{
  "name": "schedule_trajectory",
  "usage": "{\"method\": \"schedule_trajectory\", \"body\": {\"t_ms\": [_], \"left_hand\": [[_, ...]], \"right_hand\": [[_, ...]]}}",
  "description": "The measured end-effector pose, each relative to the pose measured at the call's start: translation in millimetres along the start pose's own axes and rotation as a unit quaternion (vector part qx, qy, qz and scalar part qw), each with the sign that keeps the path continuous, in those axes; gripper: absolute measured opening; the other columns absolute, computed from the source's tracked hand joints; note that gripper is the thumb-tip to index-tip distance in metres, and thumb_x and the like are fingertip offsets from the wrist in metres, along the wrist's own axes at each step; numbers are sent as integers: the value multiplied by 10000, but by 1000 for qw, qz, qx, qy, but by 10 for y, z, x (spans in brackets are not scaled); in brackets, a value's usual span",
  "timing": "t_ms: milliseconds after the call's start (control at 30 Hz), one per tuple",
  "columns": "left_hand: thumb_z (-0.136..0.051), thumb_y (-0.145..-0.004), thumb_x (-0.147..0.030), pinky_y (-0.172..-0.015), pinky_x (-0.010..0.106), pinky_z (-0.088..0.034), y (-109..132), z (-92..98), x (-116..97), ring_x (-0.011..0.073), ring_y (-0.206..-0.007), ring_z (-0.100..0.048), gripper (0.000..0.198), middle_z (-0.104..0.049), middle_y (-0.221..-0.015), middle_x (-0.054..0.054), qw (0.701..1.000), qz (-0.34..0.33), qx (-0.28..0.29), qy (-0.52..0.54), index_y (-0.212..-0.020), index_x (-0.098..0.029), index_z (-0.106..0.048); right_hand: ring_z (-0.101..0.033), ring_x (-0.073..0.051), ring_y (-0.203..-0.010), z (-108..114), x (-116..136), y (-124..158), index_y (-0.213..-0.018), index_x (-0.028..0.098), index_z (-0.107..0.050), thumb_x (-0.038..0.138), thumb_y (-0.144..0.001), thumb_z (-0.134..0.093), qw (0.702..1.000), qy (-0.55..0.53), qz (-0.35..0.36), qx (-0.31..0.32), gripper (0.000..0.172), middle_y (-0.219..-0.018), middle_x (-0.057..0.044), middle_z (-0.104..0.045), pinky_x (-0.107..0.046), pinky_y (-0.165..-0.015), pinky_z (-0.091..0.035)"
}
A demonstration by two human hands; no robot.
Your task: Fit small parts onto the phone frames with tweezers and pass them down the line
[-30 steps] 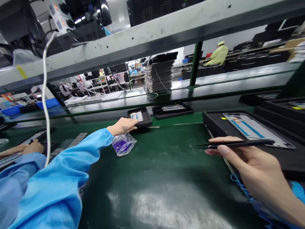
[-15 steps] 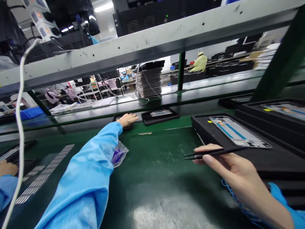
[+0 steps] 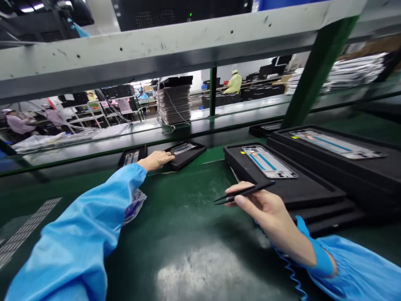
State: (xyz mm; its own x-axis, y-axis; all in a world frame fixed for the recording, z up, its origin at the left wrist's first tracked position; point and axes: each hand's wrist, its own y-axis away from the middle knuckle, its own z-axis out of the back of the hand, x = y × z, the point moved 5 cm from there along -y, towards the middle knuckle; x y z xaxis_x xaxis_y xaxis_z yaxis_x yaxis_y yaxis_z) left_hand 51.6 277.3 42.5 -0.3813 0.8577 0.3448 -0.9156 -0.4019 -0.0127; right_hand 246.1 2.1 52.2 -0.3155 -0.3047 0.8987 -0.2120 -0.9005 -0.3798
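Shifted from one black tray [image 3: 143,151] to the neighboring phone-frame tray [image 3: 188,156] at the workbench [image 3: 150,230] rear, the left hand [image 3: 156,161] overlaps its edge, fingers outstretched (grip unclear); the right hand [image 3: 271,211] pinches black tweezers [image 3: 263,187], tips apart.

The green bench [image 3: 184,217] has open room between the plastic bag [image 3: 135,206] and stacked black trays [image 3: 308,188], tweezers [image 3: 250,192] jutting in.

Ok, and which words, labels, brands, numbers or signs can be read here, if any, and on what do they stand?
None can be read.
Nearest frame: any marks too small.
Yellow tab: no writing discernible.
Tweezers: no lettering visible.
Stack behind: too blurred to tell.
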Motion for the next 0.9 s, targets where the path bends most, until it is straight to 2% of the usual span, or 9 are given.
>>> {"method": "schedule_trajectory", "body": {"t_ms": [100,233,333,433,533,600,700,800,900], "left_hand": [[-460,-946,-43,-819,342,-505,347,211,-488,222,-967,-642,310,-636,-1130,112,1000,-20,-8,15,-1204,-157,-588],[-517,-889,-30,-806,338,-472,844,433,-1346,208,-902,-618,302,-633,-1059,81,997,-53,0,51,-1150,-174,-571],[-457,-968,-98,-682,340,-459,1208,589,-2021,199,-804,-576,156,-611,-976,73,989,-115,-29,94,-1059,-147,-573],[-419,-1014,-129,-605,327,-430,1478,685,-2487,172,-717,-530,161,-580,-893,49,976,-145,-66,148,-984,-151,-576],[-430,-1049,-235,-611,323,-429,1608,697,-2605,168,-718,-529,173,-582,-893,45,967,-148,-119,170,-1033,-162,-586],[-453,-1045,-250,-637,327,-434,1601,631,-2474,189,-783,-560,159,-599,-909,56,977,-93,-136,138,-1047,-171,-591],[-492,-1020,-200,-645,334,-436,1513,484,-2216,219,-823,-583,125,-616,-891,70,991,-17,-110,80,-956,-167,-594],[-469,-1016,-154,-642,331,-443,1442,430,-2205,212,-780,-582,154,-610,-849,71,992,-53,-88,79,-914,-155,-585],[-452,-998,-109,-621,334,-431,1455,500,-2404,207,-734,-567,168,-587,-788,68,985,-91,-110,100,-898,-138,-583]], "right_hand": [[-737,-199,-724,7,-31,-6,-902,243,-745,535,-815,-718,1000,10,4,-10,306,-932,-42,-745,-335,-726,-615],[-745,-218,-746,-24,-136,-18,-946,271,-737,530,-810,-731,1000,-3,-14,-25,293,-947,-31,-745,-367,-766,-595],[-742,-219,-761,-127,-207,-35,-946,281,-738,532,-798,-746,998,-35,-37,-23,292,-929,-15,-739,-381,-799,-582],[-734,-208,-766,-303,-266,-46,-939,270,-741,529,-780,-766,994,-71,-77,-1,304,-883,-5,-732,-367,-801,-578],[-716,-191,-765,-508,-343,-17,-942,240,-744,507,-775,-778,986,-105,-123,49,317,-871,-14,-731,-342,-776,-575],[-699,-174,-767,-612,-399,26,-946,222,-750,493,-779,-778,979,-115,-144,84,320,-882,-21,-730,-317,-763,-566],[-680,-151,-771,-669,-455,84,-956,212,-758,471,-792,-774,979,-105,-146,99,308,-885,-22,-732,-282,-775,-539],[-673,-149,-774,-660,-481,113,-963,208,-756,472,-792,-772,979,-110,-150,82,316,-845,-22,-731,-272,-782,-528],[-672,-158,-765,-647,-495,123,-955,206,-755,498,-760,-788,976,-118,-170,65,352,-818,-23,-733,-283,-784,-542]]}}
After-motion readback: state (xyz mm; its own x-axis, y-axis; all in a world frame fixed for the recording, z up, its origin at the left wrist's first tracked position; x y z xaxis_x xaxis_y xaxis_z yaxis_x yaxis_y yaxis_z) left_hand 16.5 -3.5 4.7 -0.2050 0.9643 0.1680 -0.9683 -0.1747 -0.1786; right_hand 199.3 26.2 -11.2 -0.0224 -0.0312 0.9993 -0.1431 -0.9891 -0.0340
